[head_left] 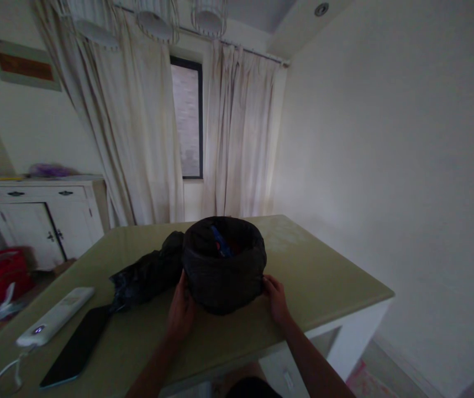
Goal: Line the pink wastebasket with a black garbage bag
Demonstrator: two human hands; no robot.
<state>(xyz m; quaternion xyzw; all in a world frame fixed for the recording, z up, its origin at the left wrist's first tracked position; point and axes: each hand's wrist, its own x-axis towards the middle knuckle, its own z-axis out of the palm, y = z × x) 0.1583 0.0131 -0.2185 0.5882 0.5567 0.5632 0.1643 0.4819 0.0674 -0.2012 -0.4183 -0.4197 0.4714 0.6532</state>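
Observation:
A round, open-topped shape covered in a black plastic bag [225, 282] stands on the table in front of me. Whether a bin is under the plastic, I cannot tell. Inside lies a blue wrapper [221, 241] with a bit of red beside it. My left hand [181, 312] presses on the bag's left side, its fingers partly hidden behind it. On the right side, my right hand [275, 296] grips the plastic with closed fingers. A crumpled roll of black bags [148, 275] touches the bag on the left.
The greenish tabletop [315, 276] ends at a right edge near the wall. At the left lie a dark phone [77, 345] and a white power bank [57, 316] with a cable. A white cabinet [30, 226] and a red box [3, 276] stand beyond the table.

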